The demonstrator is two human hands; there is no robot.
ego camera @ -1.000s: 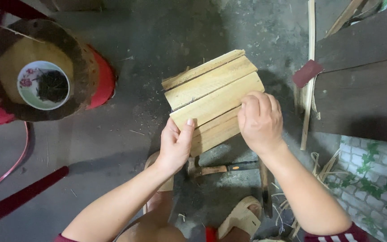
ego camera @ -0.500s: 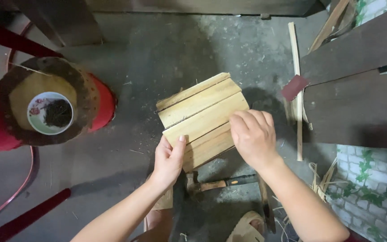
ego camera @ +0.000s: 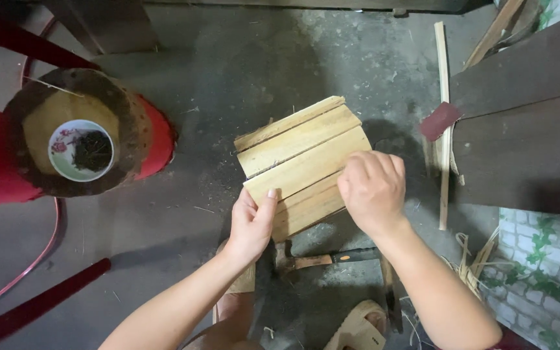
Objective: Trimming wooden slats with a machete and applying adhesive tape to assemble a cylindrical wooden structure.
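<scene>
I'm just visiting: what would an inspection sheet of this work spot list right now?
Surface: grey concrete floor, scattered with shavings.
Job's things: slatted wooden panel, pale slats side by side, tilted.
Clutter: hammer under the panel; white bowl on a round stump; thin wood strip; dark red pad.
Hands: left hand grips the panel's near edge; right hand presses on its right side, fingers curled.
Cables: red hose along the floor.
Surroundings: dark planks, brick wall.

Dim, even overhead light, soft shadows on the floor point(ego camera: 183, 214) — sharp focus, no glare, slight wide-angle stretch at edges
</scene>
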